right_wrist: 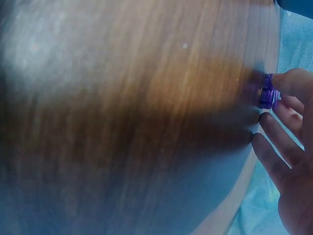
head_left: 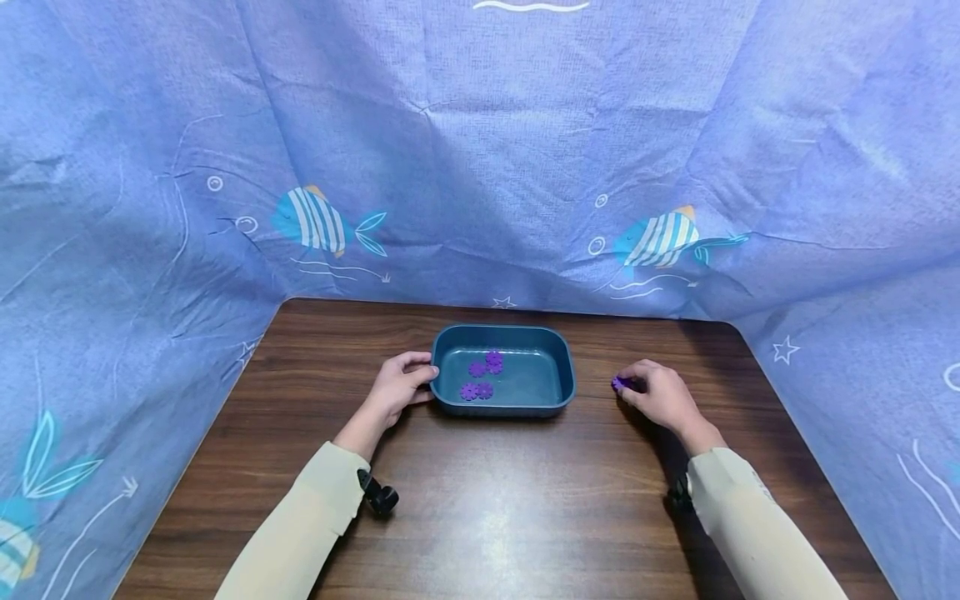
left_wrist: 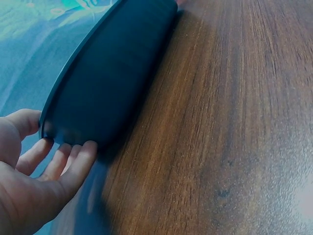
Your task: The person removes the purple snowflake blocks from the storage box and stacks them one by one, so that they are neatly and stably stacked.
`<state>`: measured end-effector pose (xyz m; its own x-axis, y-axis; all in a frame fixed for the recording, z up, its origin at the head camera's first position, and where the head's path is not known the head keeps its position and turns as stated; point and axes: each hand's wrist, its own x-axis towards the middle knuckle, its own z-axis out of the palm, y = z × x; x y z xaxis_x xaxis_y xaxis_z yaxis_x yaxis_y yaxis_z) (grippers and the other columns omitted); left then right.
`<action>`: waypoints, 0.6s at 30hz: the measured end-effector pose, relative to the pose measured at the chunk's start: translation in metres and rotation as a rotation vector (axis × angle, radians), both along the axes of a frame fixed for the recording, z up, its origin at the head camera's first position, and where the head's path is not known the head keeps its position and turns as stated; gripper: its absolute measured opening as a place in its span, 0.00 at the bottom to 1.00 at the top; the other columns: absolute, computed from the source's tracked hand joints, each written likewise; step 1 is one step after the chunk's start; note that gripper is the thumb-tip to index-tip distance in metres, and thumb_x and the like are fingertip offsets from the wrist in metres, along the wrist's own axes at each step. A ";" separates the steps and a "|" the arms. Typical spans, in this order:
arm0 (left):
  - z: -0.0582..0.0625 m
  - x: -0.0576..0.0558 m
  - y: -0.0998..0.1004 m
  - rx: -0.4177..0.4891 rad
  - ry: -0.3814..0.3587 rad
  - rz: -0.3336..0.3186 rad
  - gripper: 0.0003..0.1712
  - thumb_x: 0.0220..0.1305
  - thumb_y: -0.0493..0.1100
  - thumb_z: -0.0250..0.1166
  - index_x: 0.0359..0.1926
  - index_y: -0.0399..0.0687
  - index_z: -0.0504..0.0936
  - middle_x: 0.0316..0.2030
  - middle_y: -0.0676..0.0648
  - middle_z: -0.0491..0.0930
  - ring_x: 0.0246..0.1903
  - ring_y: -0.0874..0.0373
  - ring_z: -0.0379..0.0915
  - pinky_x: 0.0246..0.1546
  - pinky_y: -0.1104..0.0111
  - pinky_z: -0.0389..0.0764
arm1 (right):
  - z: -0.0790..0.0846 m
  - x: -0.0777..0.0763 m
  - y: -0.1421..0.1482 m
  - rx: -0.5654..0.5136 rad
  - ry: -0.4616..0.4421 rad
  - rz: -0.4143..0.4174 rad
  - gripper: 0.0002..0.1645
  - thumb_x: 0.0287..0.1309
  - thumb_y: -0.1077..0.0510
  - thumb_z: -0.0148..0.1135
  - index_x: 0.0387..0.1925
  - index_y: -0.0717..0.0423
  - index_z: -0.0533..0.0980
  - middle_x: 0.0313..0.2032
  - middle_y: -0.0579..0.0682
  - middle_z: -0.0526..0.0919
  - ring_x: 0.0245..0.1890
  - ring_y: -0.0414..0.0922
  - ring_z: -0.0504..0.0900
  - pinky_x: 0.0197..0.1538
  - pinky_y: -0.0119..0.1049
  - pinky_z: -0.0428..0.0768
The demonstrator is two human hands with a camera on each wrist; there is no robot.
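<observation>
A dark teal rectangular tray [head_left: 532, 412] sits on the table, with several flat purple notched discs [head_left: 477, 369] lying on its floor toward the left. My left hand [head_left: 400, 385] grips the tray's left end, thumb over the rim and fingers against the outer wall. That grip also shows in the left wrist view, where the hand [left_wrist: 44, 176] holds the tray's end wall [left_wrist: 98, 83]. To the right of the tray, my right hand [head_left: 662, 395] pinches a purple notched disc [head_left: 618, 384] low at the tabletop. In the right wrist view the purple disc [right_wrist: 267, 93] is seen edge-on; whether it is one or more cannot be told.
The brown wood-grain table [head_left: 465, 492] has its far edge just behind the tray. A blue fabric sheet [head_left: 495, 150] with printed fish hangs behind and on both sides. A small black device [head_left: 381, 498] is strapped at the left wrist.
</observation>
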<state>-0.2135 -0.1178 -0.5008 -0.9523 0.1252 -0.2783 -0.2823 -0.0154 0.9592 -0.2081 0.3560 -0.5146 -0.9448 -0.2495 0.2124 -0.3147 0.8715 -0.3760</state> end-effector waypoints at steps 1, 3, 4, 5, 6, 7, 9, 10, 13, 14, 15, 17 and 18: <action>0.000 0.000 0.000 0.002 -0.001 -0.001 0.28 0.71 0.37 0.65 0.68 0.34 0.72 0.59 0.33 0.77 0.50 0.51 0.81 0.54 0.50 0.85 | 0.000 0.000 0.000 0.001 -0.002 -0.002 0.12 0.56 0.61 0.73 0.43 0.57 0.86 0.43 0.54 0.87 0.43 0.54 0.84 0.48 0.55 0.82; 0.000 0.000 0.000 -0.001 -0.002 -0.001 0.27 0.71 0.37 0.64 0.68 0.34 0.72 0.60 0.32 0.77 0.49 0.52 0.81 0.53 0.51 0.86 | 0.000 0.000 0.000 0.005 -0.003 -0.004 0.12 0.56 0.60 0.73 0.44 0.57 0.86 0.44 0.55 0.87 0.44 0.55 0.84 0.48 0.55 0.82; 0.000 0.000 0.000 -0.004 0.000 0.000 0.27 0.71 0.37 0.64 0.68 0.34 0.72 0.59 0.32 0.77 0.48 0.53 0.81 0.52 0.52 0.86 | 0.000 0.000 0.000 0.006 -0.004 -0.006 0.12 0.56 0.60 0.73 0.44 0.58 0.86 0.44 0.55 0.87 0.44 0.55 0.84 0.48 0.56 0.82; -0.003 -0.001 0.000 -0.003 0.003 0.002 0.27 0.71 0.37 0.65 0.67 0.35 0.73 0.59 0.32 0.77 0.46 0.55 0.81 0.51 0.54 0.87 | 0.000 0.000 0.000 0.007 -0.005 -0.008 0.13 0.56 0.60 0.72 0.44 0.58 0.86 0.44 0.56 0.87 0.45 0.56 0.84 0.49 0.56 0.82; -0.002 -0.001 0.000 -0.004 0.002 0.002 0.26 0.71 0.37 0.65 0.67 0.34 0.73 0.59 0.33 0.77 0.46 0.56 0.81 0.50 0.54 0.88 | 0.000 0.000 0.000 0.008 -0.005 -0.009 0.13 0.56 0.60 0.72 0.44 0.58 0.86 0.45 0.56 0.87 0.45 0.56 0.84 0.49 0.57 0.82; -0.002 -0.001 0.000 -0.004 0.002 0.001 0.26 0.71 0.37 0.65 0.67 0.34 0.73 0.59 0.33 0.77 0.45 0.56 0.81 0.50 0.55 0.88 | 0.000 0.001 -0.001 0.010 -0.007 -0.010 0.13 0.57 0.60 0.72 0.44 0.58 0.86 0.45 0.56 0.87 0.46 0.56 0.84 0.49 0.57 0.82; -0.002 -0.001 0.000 -0.004 0.004 -0.002 0.26 0.71 0.37 0.65 0.67 0.34 0.72 0.59 0.33 0.77 0.45 0.57 0.82 0.49 0.55 0.88 | 0.000 0.001 0.000 0.011 -0.011 -0.013 0.12 0.57 0.60 0.72 0.44 0.58 0.86 0.45 0.56 0.87 0.46 0.56 0.84 0.50 0.57 0.82; -0.002 -0.001 0.000 -0.003 0.004 -0.004 0.26 0.71 0.37 0.65 0.67 0.34 0.72 0.59 0.32 0.77 0.45 0.57 0.82 0.50 0.55 0.88 | 0.000 0.001 0.000 0.011 -0.013 -0.014 0.12 0.57 0.60 0.72 0.44 0.58 0.86 0.45 0.56 0.87 0.46 0.57 0.84 0.50 0.57 0.82; -0.002 -0.001 0.000 -0.003 0.008 -0.009 0.27 0.71 0.38 0.65 0.67 0.33 0.72 0.60 0.32 0.76 0.46 0.55 0.82 0.50 0.54 0.87 | 0.000 0.001 -0.001 0.013 -0.015 -0.017 0.12 0.57 0.59 0.73 0.44 0.57 0.86 0.46 0.57 0.86 0.47 0.57 0.84 0.50 0.58 0.82; -0.002 0.000 0.000 -0.003 0.009 -0.008 0.27 0.71 0.38 0.65 0.67 0.33 0.72 0.59 0.32 0.77 0.47 0.55 0.82 0.50 0.54 0.87 | 0.000 0.002 -0.001 0.012 -0.016 -0.017 0.12 0.57 0.59 0.73 0.44 0.57 0.86 0.46 0.57 0.86 0.47 0.57 0.84 0.51 0.58 0.82; -0.002 0.000 0.000 -0.003 0.010 -0.008 0.27 0.71 0.38 0.65 0.67 0.33 0.72 0.59 0.32 0.77 0.47 0.55 0.82 0.50 0.54 0.88 | 0.000 0.002 -0.001 0.012 -0.017 -0.018 0.13 0.57 0.59 0.73 0.44 0.57 0.86 0.46 0.57 0.86 0.47 0.57 0.84 0.51 0.58 0.82; -0.002 0.000 0.000 -0.002 0.009 -0.007 0.27 0.71 0.38 0.65 0.67 0.33 0.72 0.59 0.32 0.77 0.47 0.55 0.82 0.50 0.55 0.88 | 0.000 0.002 -0.001 0.013 -0.018 -0.018 0.13 0.57 0.59 0.73 0.44 0.57 0.86 0.47 0.57 0.86 0.48 0.58 0.84 0.52 0.59 0.81; -0.002 0.000 0.000 0.000 0.008 -0.006 0.27 0.71 0.38 0.65 0.67 0.34 0.72 0.59 0.32 0.77 0.47 0.55 0.82 0.49 0.55 0.88 | 0.001 0.002 -0.002 0.011 -0.018 -0.018 0.13 0.58 0.59 0.73 0.44 0.57 0.86 0.47 0.57 0.86 0.48 0.58 0.84 0.52 0.59 0.81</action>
